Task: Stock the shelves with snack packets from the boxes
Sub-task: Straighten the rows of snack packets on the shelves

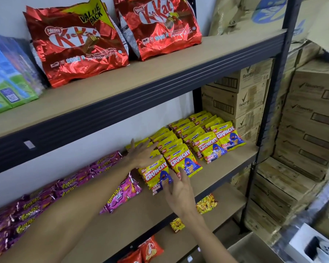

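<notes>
left hand: the left hand (141,155) is spread flat with straight fingers. it lies on the tops of the yellow packets just behind the front one, reaching in under the upper shelf's edge.
right hand: the right hand (181,194) is in front of the row, fingers apart and loosely bent, gripping nothing. its fingertips are at the lower right of the front packet; whether they touch it, i cannot tell.
front packet: the front packet (154,174) is yellow with red "crunchy" lettering. it leans back at the head of the nearest row, between the two hands: left hand behind and above, right hand just before it.
yellow packets: the yellow packets (211,147) stand in several leaning rows that run back toward the wall on the right part of the middle shelf (226,168).
pink packet: a pink packet (122,196) lies just left of the front packet, under the left forearm.
purple packets: the purple packets (36,205) fill the left stretch of the same shelf.
top shelf: the top shelf (160,67) carries two red kitkat bags (78,46) side by side, with blue and green cartons (6,82) to their left.
lower shelf: the lower shelf (226,198) holds a yellow bag (205,204); red bags (150,249) sit further down.
cardboard boxes: the cardboard boxes (311,114) are stacked right of the rack.
</notes>
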Motion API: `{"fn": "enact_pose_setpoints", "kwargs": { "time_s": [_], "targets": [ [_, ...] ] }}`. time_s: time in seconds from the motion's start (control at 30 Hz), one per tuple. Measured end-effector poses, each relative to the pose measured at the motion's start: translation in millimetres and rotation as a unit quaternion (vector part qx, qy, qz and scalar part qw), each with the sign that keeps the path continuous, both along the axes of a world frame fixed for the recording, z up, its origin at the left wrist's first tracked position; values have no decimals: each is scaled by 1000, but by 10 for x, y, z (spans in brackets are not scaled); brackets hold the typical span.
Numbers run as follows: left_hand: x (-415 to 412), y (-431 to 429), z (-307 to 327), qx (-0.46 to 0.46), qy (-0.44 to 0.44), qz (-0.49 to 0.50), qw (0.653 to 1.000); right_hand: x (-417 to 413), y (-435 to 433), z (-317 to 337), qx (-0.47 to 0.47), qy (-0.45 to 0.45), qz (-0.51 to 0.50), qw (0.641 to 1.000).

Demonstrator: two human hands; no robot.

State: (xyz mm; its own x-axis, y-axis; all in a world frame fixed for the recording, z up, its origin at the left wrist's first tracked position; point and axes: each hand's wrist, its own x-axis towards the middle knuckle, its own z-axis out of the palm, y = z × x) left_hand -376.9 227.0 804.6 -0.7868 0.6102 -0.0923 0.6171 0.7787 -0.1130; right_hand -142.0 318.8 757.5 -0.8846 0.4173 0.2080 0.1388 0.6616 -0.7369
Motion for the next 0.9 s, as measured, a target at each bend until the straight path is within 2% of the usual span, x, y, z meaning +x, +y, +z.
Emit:
{"fn": "enact_pose_setpoints", "kwargs": {
  "time_s": [0.17, 0.37, 0.57, 0.67, 0.77, 0.9],
  "targets": [
    [287, 440, 366, -46, -7, -19, 999, -22, 378, -49, -4, 8, -24, 1000],
    [207, 803, 245, -80, -27, -6, 996, -104, 689, -150, -5, -27, -14, 1000],
    [120, 887, 121, -104, -66, 18, 992, -233, 838, -145, 36, -63, -16, 997],
    [-23, 869, -79, -73, -44, 0, 996, -318, 859, -140, 64, -74, -21, 995],
    [-279, 849, -350, -33, -61, 14, 997, -362, 850, -137, 70, -80, -24, 994],
    [-475, 860, -547, -47, -68, 34, 996, -390, 854, -155, 68, -86, -31, 994]
  ]
}}
